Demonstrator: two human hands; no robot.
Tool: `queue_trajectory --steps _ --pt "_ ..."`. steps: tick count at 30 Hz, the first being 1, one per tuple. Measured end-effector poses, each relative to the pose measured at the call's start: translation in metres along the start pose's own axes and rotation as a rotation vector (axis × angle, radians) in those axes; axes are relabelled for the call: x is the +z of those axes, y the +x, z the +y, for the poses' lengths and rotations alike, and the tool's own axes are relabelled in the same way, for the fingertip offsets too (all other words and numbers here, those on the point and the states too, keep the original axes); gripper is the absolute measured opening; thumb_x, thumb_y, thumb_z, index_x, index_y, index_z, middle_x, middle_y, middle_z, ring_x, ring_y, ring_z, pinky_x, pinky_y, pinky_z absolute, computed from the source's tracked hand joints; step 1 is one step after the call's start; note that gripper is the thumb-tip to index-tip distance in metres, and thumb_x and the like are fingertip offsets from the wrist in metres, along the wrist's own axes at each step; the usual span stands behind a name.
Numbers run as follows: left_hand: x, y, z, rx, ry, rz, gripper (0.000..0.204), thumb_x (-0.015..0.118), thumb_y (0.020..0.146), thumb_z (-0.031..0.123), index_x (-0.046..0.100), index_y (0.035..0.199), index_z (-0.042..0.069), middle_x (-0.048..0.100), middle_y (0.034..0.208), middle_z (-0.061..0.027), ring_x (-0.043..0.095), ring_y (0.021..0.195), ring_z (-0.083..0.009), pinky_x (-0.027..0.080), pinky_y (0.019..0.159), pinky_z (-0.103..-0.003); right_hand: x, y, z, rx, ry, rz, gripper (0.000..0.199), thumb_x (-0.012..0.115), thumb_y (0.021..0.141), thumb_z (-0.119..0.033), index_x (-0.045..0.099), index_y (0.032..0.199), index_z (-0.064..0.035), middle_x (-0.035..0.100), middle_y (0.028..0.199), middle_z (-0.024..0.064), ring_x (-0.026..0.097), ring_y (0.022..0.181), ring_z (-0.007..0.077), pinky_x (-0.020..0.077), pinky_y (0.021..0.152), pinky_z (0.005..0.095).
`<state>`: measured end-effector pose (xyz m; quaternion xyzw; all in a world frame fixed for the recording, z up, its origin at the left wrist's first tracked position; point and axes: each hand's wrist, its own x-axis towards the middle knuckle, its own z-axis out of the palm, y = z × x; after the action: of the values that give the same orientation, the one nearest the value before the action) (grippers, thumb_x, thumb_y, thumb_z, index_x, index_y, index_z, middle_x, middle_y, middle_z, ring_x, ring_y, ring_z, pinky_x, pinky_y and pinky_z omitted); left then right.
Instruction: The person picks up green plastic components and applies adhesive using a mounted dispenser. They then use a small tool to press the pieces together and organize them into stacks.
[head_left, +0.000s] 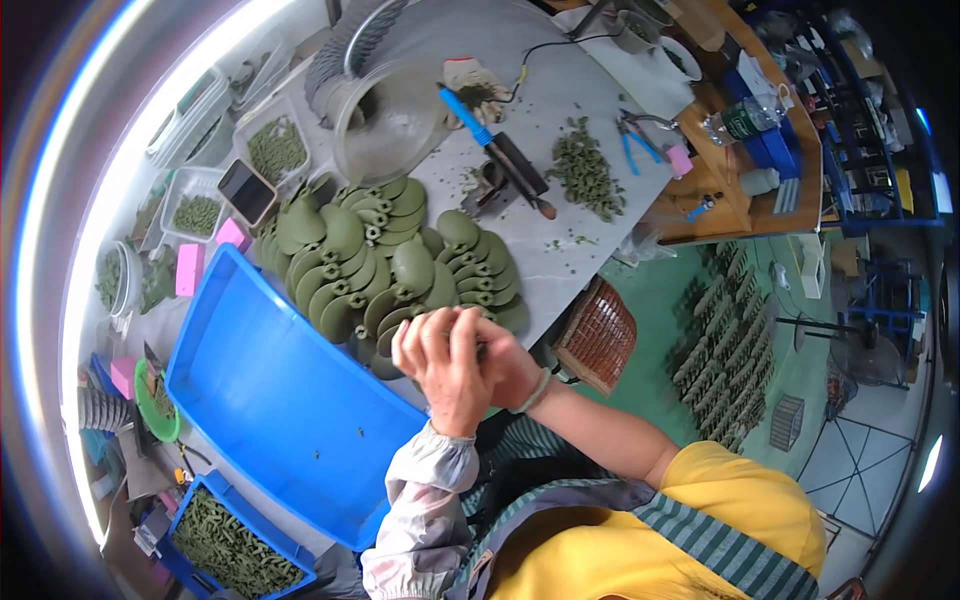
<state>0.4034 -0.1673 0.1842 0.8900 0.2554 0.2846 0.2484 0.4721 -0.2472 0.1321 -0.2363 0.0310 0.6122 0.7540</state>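
My left hand [445,365] and my right hand [510,368] are pressed together with fingers closed, just in front of a pile of round olive-green discs [413,265]. Whatever they hold is hidden between the palms and fingers. The discs overlap in rows and have small ring-like ends. An empty-looking blue bin [290,390], with a few tiny green bits on its floor, lies to the left of my hands. A pale sleeve covers my left forearm, while my right wrist wears a light band.
Farther back stand a blue-handled tool [490,140], a clear plastic tub [385,125], a heap of small green pieces [588,170] and blue-handled pliers [640,140]. A phone [247,192] leans by tubs on the left. A brown woven stool [597,335] stands at the right.
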Motion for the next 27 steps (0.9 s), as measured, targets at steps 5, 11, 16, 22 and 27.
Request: queue_trajectory --steps 5,11,16,22,27 --pt "-0.015 0.010 0.043 0.219 -0.168 -0.002 0.049 0.071 0.085 0.040 0.059 0.124 0.012 0.054 0.124 -0.0117 0.048 0.121 -0.0344 0.031 0.109 -0.057 0.001 -0.027 -0.088 0.246 0.625 0.183 0.010 0.059 0.101 -0.016 0.059 0.104 -0.0062 0.054 0.094 0.0020 0.050 0.080 0.0112 0.0420 0.065 0.0234" --pt "-0.039 -0.084 -0.043 -0.286 0.044 0.164 0.044 0.071 0.084 0.007 0.054 0.124 0.003 0.055 0.123 -0.0182 0.050 0.118 -0.0372 0.038 0.103 -0.046 -0.093 -0.066 -0.231 -0.141 0.451 0.080 0.040 0.049 0.105 -0.034 0.052 0.073 -0.0106 0.041 0.065 -0.0004 0.026 0.050 0.0080 0.0185 0.041 0.0238" --pt "-0.085 -0.205 -0.157 -1.046 0.310 0.080 0.039 0.073 0.090 0.025 0.058 0.118 0.003 0.056 0.105 -0.0150 0.056 0.093 -0.0298 0.048 0.084 -0.039 -0.075 -0.057 -0.271 -0.226 0.232 0.379 0.036 0.048 0.106 -0.031 0.051 0.085 -0.0020 0.049 0.084 0.0060 0.043 0.064 0.0130 0.0385 0.041 0.0218" --pt "-0.040 -0.211 -0.166 -0.768 0.213 0.019 0.024 0.071 0.089 0.012 0.060 0.108 0.003 0.062 0.098 -0.0163 0.065 0.083 -0.0326 0.053 0.073 -0.040 -0.086 -0.050 -0.270 -0.166 0.210 0.337 0.028 0.052 0.105 -0.024 0.053 0.089 -0.0010 0.049 0.088 0.0061 0.044 0.068 0.0114 0.0372 0.044 0.0210" --pt "-0.062 -0.225 -0.189 -0.733 0.333 0.206 0.007 0.066 0.091 0.008 0.065 0.095 0.002 0.064 0.089 -0.0145 0.065 0.078 -0.0308 0.053 0.070 -0.039 -0.087 -0.060 -0.254 -0.160 0.176 0.319 0.026 0.053 0.104 -0.021 0.053 0.089 -0.0008 0.048 0.087 0.0050 0.043 0.068 0.0122 0.0349 0.045 0.0213"
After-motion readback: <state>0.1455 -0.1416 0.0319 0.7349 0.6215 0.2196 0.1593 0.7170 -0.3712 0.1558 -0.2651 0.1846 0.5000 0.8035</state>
